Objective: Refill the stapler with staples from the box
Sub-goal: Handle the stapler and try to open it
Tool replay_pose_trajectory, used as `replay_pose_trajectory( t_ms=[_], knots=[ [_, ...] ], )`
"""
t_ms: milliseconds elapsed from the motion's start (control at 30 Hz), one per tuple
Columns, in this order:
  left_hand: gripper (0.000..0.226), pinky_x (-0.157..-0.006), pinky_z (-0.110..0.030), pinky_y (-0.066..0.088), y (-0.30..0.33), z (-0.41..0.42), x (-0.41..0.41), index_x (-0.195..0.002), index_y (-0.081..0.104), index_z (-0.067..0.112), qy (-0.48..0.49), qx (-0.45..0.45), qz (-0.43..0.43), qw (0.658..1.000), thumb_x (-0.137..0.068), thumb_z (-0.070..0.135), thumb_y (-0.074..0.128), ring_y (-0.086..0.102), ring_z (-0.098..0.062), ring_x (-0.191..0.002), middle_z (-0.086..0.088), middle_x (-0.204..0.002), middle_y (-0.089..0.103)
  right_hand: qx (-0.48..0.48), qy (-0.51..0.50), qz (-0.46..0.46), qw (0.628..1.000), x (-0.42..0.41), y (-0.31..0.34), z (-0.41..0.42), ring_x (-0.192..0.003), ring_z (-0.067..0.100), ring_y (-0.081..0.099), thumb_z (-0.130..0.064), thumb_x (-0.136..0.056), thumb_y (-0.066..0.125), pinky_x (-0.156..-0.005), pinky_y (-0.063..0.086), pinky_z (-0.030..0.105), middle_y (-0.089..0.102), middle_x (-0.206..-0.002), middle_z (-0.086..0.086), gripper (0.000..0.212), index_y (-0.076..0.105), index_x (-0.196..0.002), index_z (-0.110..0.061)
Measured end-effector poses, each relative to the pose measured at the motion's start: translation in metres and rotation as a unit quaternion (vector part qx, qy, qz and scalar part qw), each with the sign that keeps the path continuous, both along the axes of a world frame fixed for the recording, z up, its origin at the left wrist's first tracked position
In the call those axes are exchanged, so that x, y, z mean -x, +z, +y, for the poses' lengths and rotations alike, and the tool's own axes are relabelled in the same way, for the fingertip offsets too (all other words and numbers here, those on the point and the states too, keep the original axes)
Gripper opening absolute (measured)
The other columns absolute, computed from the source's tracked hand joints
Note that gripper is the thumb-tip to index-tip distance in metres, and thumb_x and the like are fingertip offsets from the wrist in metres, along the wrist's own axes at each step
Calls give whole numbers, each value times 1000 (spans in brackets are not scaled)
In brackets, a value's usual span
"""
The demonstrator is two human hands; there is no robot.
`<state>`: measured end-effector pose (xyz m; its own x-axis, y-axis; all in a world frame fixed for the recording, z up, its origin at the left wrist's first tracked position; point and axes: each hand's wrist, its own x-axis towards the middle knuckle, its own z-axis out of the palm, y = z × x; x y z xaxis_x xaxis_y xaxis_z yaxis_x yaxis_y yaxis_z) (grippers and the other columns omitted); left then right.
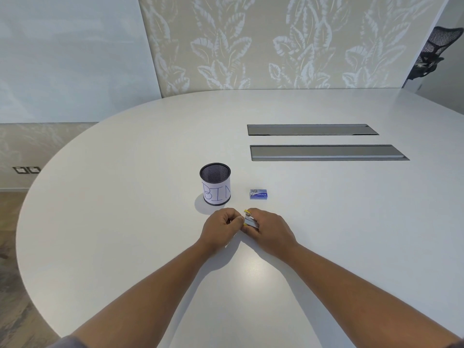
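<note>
Nearest: left hand (221, 226) and right hand (267, 227), both curled around the small yellow-and-metal stapler (248, 220), held just above the table (351, 222). Fingers pinching it from either side; open or closed magazine not discernible. Judged light, rigid, small enough to slip; best held by the body sides, clear of the hinge and spring. Beyond the stapler, slightly right: blue staple box (258, 194), flat on the table, apparently closed, contents hidden. Beyond the stapler, to the left: mesh cup (215, 183) labelled "BIN", upright, interior showing nothing visible.
</note>
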<state>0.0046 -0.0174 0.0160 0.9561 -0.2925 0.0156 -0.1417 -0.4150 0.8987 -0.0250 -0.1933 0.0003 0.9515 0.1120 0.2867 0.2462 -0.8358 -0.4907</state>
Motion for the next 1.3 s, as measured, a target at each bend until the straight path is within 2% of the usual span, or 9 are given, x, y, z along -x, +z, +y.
replay_pose_trajectory(
  t_ms=[167, 367, 467, 600, 767, 967, 1067, 1200, 1300],
  knots=[
    [22, -69, -35, 46, 0, 0, 0, -74, 68, 18, 1, -4, 0, 1000, -83, 34, 56, 54, -12, -67, 9, -67, 62, 10, 2, 9, 1000, 1, 2, 1, -66, 18, 46, -60, -97, 52, -59, 34, 33, 52, -73, -11, 33, 45, -88, -29],
    [26, -70, -34, 46, 1, 0, 0, -75, 67, 18, 0, -7, -3, 1000, -82, 38, 55, 54, -12, -68, 9, -68, 61, 8, 13, 16, 1000, 0, 1, 0, -65, 21, 47, -59, -99, 51, -60, 40, 37, 51, -69, -8, 37, 43, -81, -28],
    [25, -71, -37, 48, 1, 0, 0, -74, 68, 18, 1, -10, -2, 1000, -82, 38, 54, 54, -12, -68, 2, -70, 65, 6, 4, 18, 1000, -1, -1, 0, -70, 21, 52, -66, -95, 47, -64, 44, 36, 61, -78, -7, 41, 53, -92, -26],
    [25, -72, -41, 52, 1, 0, 0, -75, 68, 18, 3, -14, -3, 1000, -80, 37, 54, 56, -12, -68, -5, -76, 69, -10, -11, 11, 1000, -1, -2, -1, -87, 23, 64, -78, -86, 42, -72, 50, 35, 73, -101, -3, 66, 60, -120, -25],
    [25, -70, -38, 49, 1, 0, 1, -75, 69, 18, 3, -8, 0, 1000, -80, 37, 54, 56, -12, -68, -5, -76, 70, -7, -8, 7, 1000, -2, -3, -1, -90, 23, 66, -80, -84, 39, -73, 48, 33, 74, -105, -2, 72, 60, -125, -24],
    [25, -69, -36, 48, 1, 1, 1, -76, 69, 18, 0, -14, 0, 1000, -81, 38, 54, 55, -12, -66, -6, -76, 70, 5, -3, -1, 1000, -2, -4, -2, -88, 23, 64, -71, -91, 50, -69, 41, 30, 73, -102, -2, 57, 60, -121, -23],
    [24, -70, -36, 49, 1, 1, 1, -75, 68, 19, -1, -14, 0, 1000, -81, 37, 54, 55, -12, -67, -5, -76, 70, 7, -4, 5, 1000, -2, -3, -2, -82, 22, 62, -68, -93, 51, -68, 40, 30, 72, -97, -3, 51, 60, -117, -24],
    [23, -70, -35, 48, 1, 1, 1, -72, 66, 21, -2, -15, -1, 1000, -82, 38, 54, 54, -11, -66, -1, -70, 66, 16, 3, 17, 1000, -1, -1, 0, -67, 20, 52, -69, -94, 42, -60, 41, 36, 58, -73, -6, 42, 46, -84, -28],
    [24, -73, -40, 51, 2, 1, 1, -73, 66, 21, -2, -20, -2, 1000, -83, 39, 54, 55, -12, -68, -3, -73, 68, 16, 5, 20, 1000, -1, -2, 0, -67, 22, 53, -70, -94, 39, -61, 43, 38, 55, -70, -6, 44, 42, -81, -28]
  ],
)
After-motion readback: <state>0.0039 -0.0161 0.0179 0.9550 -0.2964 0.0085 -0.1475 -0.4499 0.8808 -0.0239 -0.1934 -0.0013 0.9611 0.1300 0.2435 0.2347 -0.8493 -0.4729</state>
